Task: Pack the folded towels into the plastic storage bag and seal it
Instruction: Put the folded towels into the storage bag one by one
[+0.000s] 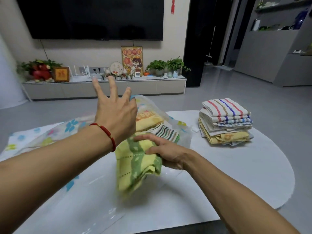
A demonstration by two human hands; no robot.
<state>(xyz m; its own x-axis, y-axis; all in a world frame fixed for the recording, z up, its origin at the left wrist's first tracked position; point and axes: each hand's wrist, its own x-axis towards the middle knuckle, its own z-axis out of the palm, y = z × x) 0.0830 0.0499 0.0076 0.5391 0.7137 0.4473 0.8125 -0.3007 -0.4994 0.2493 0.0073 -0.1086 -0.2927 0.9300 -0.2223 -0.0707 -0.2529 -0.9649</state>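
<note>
Head view shows a white table with a rounded end, and all places here are given from it. Behind the table, on the far wall, hangs a large black television, and under this a long low cabinet carries plants, a framed picture and small ornaments. On the table, over its left and middle part, lies the plastic storage bag, clear with printed coloured flowers; its mouth is toward the person and its far end is lifted. Inside the bag a yellow towel and a striped towel are already lying. On the right part of the table, well apart from the bag, stands a stack of folded towels, striped ones above and a yellow one at the bottom. At the bag's mouth is a folded yellow and green towel, which the right hand grips by its right edge, fingers on top. The left hand is raised above the bag with its fingers spread and straight, holding nothing; a red bracelet is on its wrist
</note>
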